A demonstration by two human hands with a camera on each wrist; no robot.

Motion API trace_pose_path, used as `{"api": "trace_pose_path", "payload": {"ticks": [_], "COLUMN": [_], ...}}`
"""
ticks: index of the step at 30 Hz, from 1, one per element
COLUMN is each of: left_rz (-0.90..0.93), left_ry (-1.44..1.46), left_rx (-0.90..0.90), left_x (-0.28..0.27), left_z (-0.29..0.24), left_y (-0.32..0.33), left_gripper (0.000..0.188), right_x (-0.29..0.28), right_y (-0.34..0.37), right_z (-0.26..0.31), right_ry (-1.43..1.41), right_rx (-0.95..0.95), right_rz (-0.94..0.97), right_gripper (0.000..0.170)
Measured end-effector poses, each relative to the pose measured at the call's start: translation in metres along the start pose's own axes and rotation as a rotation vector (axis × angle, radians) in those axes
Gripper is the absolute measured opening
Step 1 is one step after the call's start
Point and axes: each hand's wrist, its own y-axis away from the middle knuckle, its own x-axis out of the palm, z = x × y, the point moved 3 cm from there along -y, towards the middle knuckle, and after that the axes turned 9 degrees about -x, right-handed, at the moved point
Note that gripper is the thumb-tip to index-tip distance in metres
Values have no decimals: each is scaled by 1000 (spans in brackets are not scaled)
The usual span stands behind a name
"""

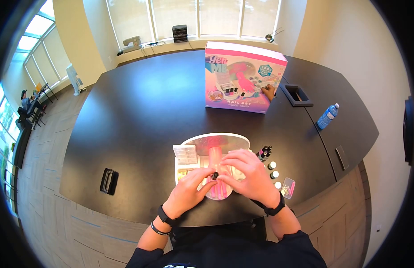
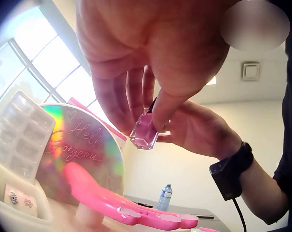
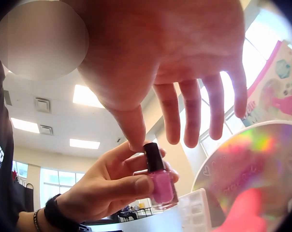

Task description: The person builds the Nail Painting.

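Note:
A small glass bottle of pink nail polish [image 3: 163, 187] with a black cap [image 3: 153, 157] is pinched between the thumb and fingers of my left hand [image 1: 189, 187]. My right hand [image 1: 249, 176] is beside it, thumb tip right at the cap and the other fingers extended. Below both hands lies a pink plastic model hand [image 2: 112, 203] with pale nails. It belongs to a white nail-art stand, with a round iridescent plate [image 2: 88, 150] reading "Hello Gorgeous" behind it. A white compartment tray [image 1: 186, 154] stands upright at the stand's left.
Right of the stand are black-capped polish bottles [image 1: 264, 153], several white-lidded jars [image 1: 274, 174] and a small clear container [image 1: 287, 187]. The nail-art box [image 1: 242, 80] stands behind. A water bottle [image 1: 327, 117] and phone [image 1: 342, 157] are farther right; a black case [image 1: 109, 181] lies left.

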Motion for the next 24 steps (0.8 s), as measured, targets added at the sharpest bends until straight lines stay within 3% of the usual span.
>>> {"api": "trace_pose_path", "payload": {"ticks": [13, 24], "left_rz": [-60, -108], "left_ry": [-22, -85], "left_rx": [-62, -154], "left_x": [-28, -49], "left_z": [11, 23], "left_y": [11, 26], "left_gripper": [38, 32], "right_x": [-57, -54], "right_y": [38, 70], "right_z": [-103, -156], "right_ry": [366, 380], "right_rx": [294, 496], "right_rz": [-87, 117], "right_gripper": [14, 17]}}
